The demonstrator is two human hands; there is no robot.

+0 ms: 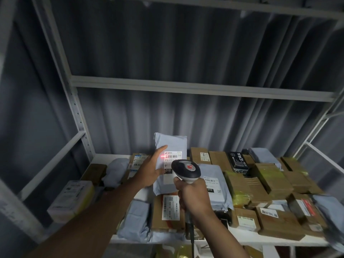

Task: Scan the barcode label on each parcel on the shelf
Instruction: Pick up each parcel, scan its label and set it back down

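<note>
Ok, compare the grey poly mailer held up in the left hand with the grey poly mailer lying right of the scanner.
The held grey poly mailer stands upright, gripped by the left hand; the lying grey poly mailer rests flat on other parcels, untouched. A red scanner dot sits by the held one's barcode; none on the lying one. Both carry white labels.

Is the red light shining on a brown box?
No, the red light falls on the grey bag the left hand holds up.

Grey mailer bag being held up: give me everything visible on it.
The grey mailer bag looks like soft, creased plastic film and stands upright above the other parcels. A white label with barcode and "010" print faces the camera; a red scan spot sits at its left edge. The left hand holds its left side. The scanner in the right hand overlaps its lower right.
</note>
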